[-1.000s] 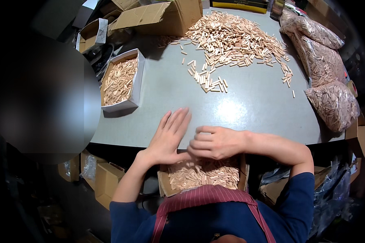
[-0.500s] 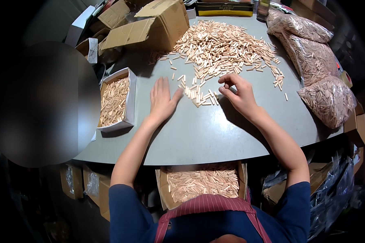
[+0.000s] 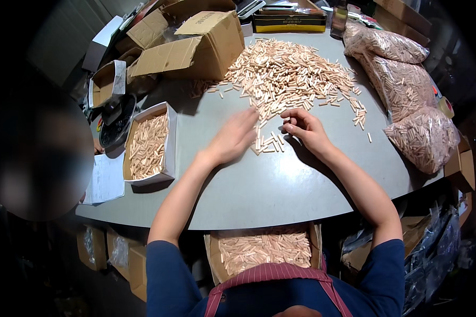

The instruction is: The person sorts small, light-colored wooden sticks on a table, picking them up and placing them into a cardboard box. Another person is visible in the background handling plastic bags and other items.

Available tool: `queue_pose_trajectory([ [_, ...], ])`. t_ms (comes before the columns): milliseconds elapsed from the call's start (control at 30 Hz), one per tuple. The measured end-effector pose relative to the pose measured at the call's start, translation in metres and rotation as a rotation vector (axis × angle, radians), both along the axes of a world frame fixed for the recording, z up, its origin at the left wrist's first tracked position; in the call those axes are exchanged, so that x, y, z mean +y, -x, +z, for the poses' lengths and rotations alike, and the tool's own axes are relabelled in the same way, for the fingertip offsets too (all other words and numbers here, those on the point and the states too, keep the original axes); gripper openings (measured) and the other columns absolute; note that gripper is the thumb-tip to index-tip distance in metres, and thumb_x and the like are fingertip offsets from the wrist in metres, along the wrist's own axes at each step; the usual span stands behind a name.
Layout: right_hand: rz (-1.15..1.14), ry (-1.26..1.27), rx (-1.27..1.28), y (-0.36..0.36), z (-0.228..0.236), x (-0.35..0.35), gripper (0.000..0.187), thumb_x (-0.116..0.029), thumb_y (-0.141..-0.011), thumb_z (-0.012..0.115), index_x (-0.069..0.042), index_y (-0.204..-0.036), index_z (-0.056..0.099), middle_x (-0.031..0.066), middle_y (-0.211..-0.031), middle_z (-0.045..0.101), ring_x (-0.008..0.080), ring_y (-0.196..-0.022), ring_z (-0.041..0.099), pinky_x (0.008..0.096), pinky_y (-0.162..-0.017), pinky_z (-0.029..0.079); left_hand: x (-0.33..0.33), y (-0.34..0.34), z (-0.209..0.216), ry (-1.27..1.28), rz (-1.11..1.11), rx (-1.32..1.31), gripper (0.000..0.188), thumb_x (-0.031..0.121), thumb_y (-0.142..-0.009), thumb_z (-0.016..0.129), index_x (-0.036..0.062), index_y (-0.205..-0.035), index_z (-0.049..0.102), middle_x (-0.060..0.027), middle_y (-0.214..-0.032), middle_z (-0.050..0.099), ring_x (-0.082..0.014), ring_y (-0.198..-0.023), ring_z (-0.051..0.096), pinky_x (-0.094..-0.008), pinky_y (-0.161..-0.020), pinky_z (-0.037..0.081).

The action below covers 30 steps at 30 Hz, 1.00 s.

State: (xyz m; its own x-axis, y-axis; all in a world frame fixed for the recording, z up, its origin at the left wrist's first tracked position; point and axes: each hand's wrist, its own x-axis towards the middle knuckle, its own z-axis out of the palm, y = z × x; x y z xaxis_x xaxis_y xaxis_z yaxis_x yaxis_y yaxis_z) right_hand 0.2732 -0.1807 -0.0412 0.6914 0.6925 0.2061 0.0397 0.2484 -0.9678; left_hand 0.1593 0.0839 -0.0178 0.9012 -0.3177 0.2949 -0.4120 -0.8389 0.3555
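Now that the left hand point(image 3: 235, 136) has been brought over the near fringe of the peg pile point(image 3: 288, 74), stray wooden pegs point(image 3: 270, 144) are flanked from both sides.
Earlier, it was held over bare counter point(image 3: 248, 193) farther left; its blurred fingers are extended, the right hand's point(image 3: 308, 130) are curled, and whether pegs are grasped cannot be told.

L hand point(image 3: 234, 138) palm-down, blurred, R hand point(image 3: 308, 131) half-curled, both forearms point(image 3: 184, 185) angled fwd + inward
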Motion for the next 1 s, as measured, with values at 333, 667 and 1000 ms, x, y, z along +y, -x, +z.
queue_pose_trajectory([
  [333, 0.151, -0.064, 0.166, 0.004, 0.016, -0.007, 0.043, 0.001, -0.095, 0.065, 0.000, -0.138, 0.061, -0.0010, -0.102, 0.058, 0.0150, -0.105, 0.066, 0.0307, -0.100, 0.054, -0.058, 0.066, 0.020, -0.206, -0.013, 0.066, 0.078, 0.044, -0.105, 0.056, -0.0028, -0.162, 0.031, -0.0286, -0.167, 0.032, -0.0427, -0.157, 0.028, -0.0537, -0.130, 0.019],
  [667, 0.210, -0.078, 0.378, 0.013, 0.039, -0.009, 0.048, 0.005, -0.090, 0.065, 0.002, -0.138, 0.060, 0.0009, -0.106, 0.056, 0.0246, -0.112, 0.071, 0.0370, -0.105, 0.057, -0.082, 0.133, 0.028, -0.115, 0.034, 0.108, 0.084, 0.041, -0.101, 0.065, -0.0070, -0.161, 0.029, -0.0341, -0.165, 0.029, -0.0510, -0.155, 0.026, -0.0560, -0.129, 0.021],
  [1000, 0.004, 0.080, -0.014, 0.009, 0.017, -0.010, 0.052, -0.012, -0.097, 0.071, -0.004, -0.146, 0.056, 0.0081, -0.131, 0.064, 0.0169, -0.127, 0.059, 0.0323, -0.110, 0.045, -0.066, 0.179, 0.001, 0.148, 0.672, 0.098, 0.074, 0.024, -0.104, 0.056, -0.0116, -0.161, 0.025, -0.0347, -0.167, 0.027, -0.0495, -0.159, 0.018, -0.0529, -0.131, 0.015],
])
